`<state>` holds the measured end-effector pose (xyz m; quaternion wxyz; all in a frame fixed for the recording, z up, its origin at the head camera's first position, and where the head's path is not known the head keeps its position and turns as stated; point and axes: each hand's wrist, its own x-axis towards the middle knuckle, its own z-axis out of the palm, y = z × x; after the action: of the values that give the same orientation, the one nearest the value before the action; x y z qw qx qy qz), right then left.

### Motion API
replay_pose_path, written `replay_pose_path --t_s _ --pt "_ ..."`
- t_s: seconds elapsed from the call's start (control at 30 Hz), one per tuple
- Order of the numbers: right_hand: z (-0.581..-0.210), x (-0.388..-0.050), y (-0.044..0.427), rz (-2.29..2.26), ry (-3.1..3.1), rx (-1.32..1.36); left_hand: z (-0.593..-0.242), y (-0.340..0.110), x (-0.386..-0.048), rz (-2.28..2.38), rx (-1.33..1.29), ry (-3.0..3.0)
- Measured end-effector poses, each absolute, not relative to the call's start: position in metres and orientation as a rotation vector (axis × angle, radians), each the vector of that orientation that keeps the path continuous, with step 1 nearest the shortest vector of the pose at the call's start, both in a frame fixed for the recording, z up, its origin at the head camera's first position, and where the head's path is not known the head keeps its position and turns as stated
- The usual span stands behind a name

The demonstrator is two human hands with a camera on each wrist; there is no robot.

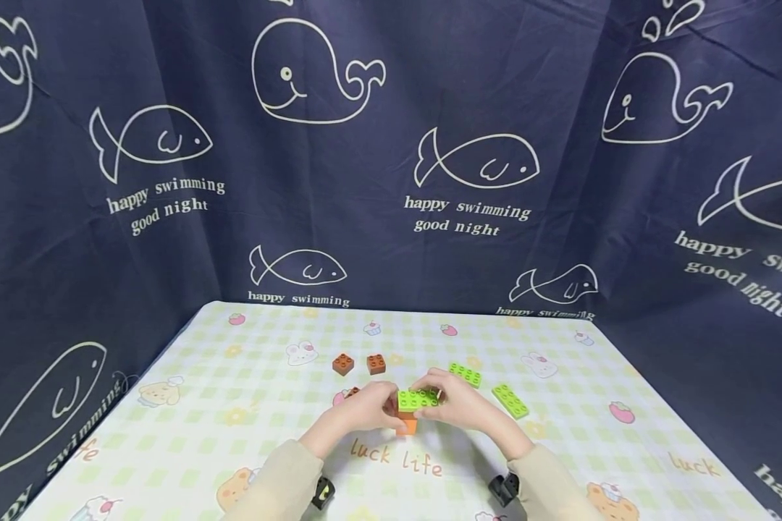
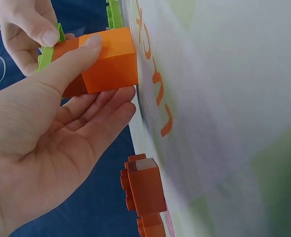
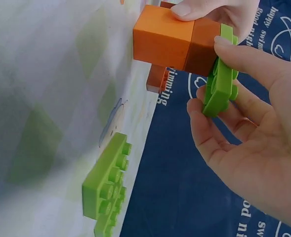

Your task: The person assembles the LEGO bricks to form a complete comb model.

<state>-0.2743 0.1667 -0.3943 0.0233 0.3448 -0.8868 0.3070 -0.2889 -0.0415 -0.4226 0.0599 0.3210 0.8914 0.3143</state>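
Between both hands stands a small stack, an orange block (image 2: 110, 61) at the bottom and a brown brick (image 3: 203, 47) on top of it. A studded lime-green plate (image 1: 417, 400) lies across the brown brick and overhangs it to the right; whether it is fully seated I cannot tell. My left hand (image 1: 373, 407) grips the stack, its thumb on the orange block near the brown brick and its fingers on the opposite side. My right hand (image 1: 456, 401) pinches the green plate, the thumb near the brown brick and the fingers around the overhanging end.
Two loose brown bricks, one left (image 1: 343, 364) and one right (image 1: 376, 363), sit beyond the left hand; another brown brick (image 1: 352, 391) is partly hidden by it. Beyond the right hand lie a green plate (image 1: 465, 374) and another green plate (image 1: 510, 400). A patterned cloth (image 1: 234, 391) covers the table.
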Motion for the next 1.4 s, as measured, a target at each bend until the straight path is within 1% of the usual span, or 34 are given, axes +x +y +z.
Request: replay_pose_path --t_s 0.33,0.6,0.87,1.4 --pt "-0.403 -0.275 0.167 1.083 -2.753 1.054 -0.424 -0.042 -0.290 0.921 0.986 2.733" --pt "-0.410 -0.275 0.167 1.162 -2.795 0.943 -0.422 -0.040 -0.291 0.896 0.969 2.745" --pt "-0.414 -0.275 0.167 1.254 -2.796 0.932 -0.418 -0.043 -0.288 0.943 0.974 2.724" --pt "-0.417 -0.276 0.165 1.248 -2.803 0.886 -0.412 -0.074 -0.294 1.002 0.953 2.771"
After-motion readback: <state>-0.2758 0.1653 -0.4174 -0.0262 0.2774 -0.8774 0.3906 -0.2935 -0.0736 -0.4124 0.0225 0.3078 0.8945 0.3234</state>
